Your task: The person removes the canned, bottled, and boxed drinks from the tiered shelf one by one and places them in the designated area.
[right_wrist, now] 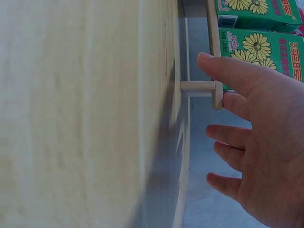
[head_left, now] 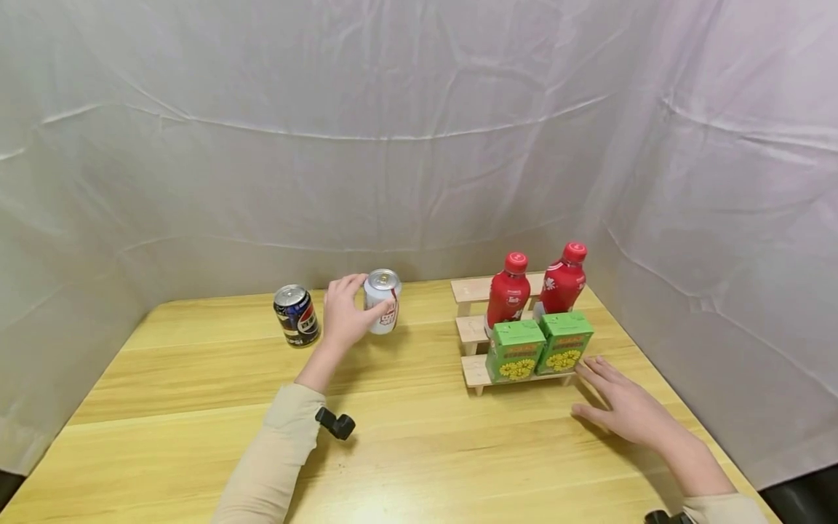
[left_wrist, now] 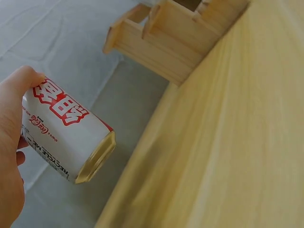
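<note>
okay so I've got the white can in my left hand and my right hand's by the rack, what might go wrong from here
The white can looks raised off the table, so it could drop if the left hand loosens.
The right hand is close to the rack; a bump might shift it and topple the red bottles.
</note>
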`<state>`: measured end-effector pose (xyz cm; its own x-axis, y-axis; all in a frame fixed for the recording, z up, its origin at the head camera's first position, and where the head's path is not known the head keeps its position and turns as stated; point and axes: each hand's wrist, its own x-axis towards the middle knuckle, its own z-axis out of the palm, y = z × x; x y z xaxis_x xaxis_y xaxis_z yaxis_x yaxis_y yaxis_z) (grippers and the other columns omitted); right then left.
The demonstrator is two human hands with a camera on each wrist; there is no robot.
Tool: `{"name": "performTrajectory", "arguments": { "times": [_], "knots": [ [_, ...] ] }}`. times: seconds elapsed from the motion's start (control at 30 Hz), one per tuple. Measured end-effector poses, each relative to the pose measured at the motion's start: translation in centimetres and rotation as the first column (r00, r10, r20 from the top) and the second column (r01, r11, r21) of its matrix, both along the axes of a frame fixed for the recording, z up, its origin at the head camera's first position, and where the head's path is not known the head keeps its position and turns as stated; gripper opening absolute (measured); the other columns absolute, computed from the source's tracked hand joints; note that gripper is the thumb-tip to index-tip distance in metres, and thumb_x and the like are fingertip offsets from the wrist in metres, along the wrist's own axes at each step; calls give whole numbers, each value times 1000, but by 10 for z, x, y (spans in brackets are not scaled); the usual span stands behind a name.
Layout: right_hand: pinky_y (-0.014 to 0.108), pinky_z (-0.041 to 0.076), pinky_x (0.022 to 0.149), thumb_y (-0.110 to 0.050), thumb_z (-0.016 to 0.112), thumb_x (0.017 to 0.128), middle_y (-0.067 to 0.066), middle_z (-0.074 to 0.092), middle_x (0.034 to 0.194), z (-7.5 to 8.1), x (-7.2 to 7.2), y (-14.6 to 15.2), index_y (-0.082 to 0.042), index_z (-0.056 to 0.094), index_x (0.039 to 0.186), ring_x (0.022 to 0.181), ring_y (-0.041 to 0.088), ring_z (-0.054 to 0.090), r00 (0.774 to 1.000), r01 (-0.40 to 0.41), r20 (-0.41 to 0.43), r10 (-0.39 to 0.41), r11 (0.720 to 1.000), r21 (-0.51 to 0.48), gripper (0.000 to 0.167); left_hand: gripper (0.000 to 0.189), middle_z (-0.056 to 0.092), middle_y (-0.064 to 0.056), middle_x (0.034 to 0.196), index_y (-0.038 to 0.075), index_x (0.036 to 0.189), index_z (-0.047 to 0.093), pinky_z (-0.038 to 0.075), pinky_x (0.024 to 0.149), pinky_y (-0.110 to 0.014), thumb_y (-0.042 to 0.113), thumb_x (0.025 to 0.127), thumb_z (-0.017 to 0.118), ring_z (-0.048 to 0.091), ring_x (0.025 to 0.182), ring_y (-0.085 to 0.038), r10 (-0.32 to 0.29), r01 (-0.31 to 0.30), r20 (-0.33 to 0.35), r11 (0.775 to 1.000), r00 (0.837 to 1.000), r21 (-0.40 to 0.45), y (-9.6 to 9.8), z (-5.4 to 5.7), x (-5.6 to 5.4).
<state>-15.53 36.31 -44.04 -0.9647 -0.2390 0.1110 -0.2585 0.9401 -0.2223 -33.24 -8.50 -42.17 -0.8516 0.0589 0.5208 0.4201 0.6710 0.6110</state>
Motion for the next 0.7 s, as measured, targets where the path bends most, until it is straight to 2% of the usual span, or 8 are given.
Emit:
{"name": "performTrajectory", "arguments": {
  "times": [0.2, 0.4, 0.57, 0.7],
  "knots": [
    [65, 33, 105, -51, 67, 86, 29, 41, 148, 0, 0, 0, -2, 47, 142, 135, 50, 36, 1000, -2, 4, 2, 1000, 1, 77, 75, 57, -15, 134, 3, 130, 59, 29, 107, -55, 52, 76, 76, 46, 122, -33, -4, 6, 36, 998, 999, -55, -3, -11, -4],
    [65, 33, 105, -50, 68, 86, 29, 42, 147, 0, 0, -2, 0, 48, 141, 134, 51, 37, 1000, -5, -3, 5, 1000, -2, 77, 77, 56, -16, 136, 3, 132, 58, 29, 108, -55, 53, 76, 75, 45, 122, -34, 2, 3, 67, 997, 998, -75, -7, -17, -6],
    [64, 33, 106, -49, 68, 85, 28, 42, 147, 1, 1, -2, -1, 47, 141, 135, 51, 36, 1000, 3, 1, -3, 1000, -7, 77, 78, 55, -14, 137, 5, 134, 57, 32, 106, -52, 55, 76, 74, 45, 122, -33, 13, -3, 105, 995, 994, -96, -10, -20, -7],
    [64, 32, 106, -50, 68, 85, 28, 42, 148, 1, 1, -2, -1, 47, 142, 136, 51, 36, 1000, 8, 5, -8, 1000, -11, 77, 78, 54, -14, 138, 6, 134, 56, 33, 105, -52, 56, 76, 74, 44, 123, -33, 20, -7, 124, 994, 992, -109, -12, -18, -6]
  ]
}}
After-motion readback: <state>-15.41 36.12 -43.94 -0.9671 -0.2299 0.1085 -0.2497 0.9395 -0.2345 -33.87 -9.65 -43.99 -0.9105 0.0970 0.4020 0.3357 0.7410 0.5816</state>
